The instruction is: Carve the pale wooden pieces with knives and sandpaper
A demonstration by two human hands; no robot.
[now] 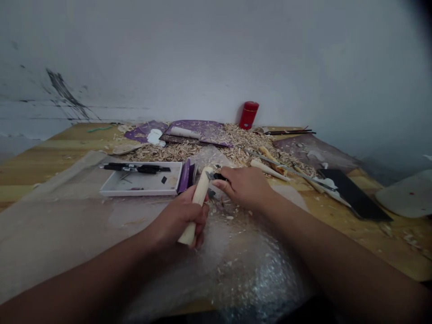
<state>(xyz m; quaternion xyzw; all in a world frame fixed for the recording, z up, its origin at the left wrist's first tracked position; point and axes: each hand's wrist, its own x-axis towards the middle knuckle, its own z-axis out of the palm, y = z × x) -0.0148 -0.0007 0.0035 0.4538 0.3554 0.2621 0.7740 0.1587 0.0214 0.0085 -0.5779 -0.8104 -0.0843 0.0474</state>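
My left hand (191, 216) is wrapped round a pale wooden stick (201, 188), which tilts with its upper end leaning right. In my right hand (245, 185) is a carving knife (219, 176) with a dark handle, its fingers closed round it. The knife's short metal blade touches the stick near the top end. Beneath both hands lies clear plastic sheeting (232, 252) with a few wood shavings on it. Part of the knife handle is hidden by my fingers.
Left of my hands sits a white box tray (140, 192) with black-handled tools (137, 168). Behind are heaped wood shavings (189, 150), purple bags (199, 126) and a red canister (249, 115) against the wall. A dark flat slab (354, 193) lies to the right.
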